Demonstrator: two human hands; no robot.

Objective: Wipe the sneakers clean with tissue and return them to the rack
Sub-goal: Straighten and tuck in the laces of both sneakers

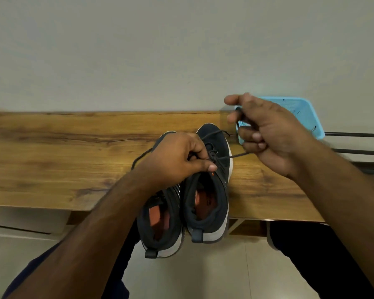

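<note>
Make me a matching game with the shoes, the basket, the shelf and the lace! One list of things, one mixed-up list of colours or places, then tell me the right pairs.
Things:
1. Sneakers
2. Basket
3. Shelf
4. Lace

Matches:
A. Light blue, by the wall
B. Brown wood
C. Pulled between the left hand and right hand
D. Dark with orange insides and pale soles, heels over the shelf's front edge

Pairs: 1-D, 2-A, 3-B, 4-C
</note>
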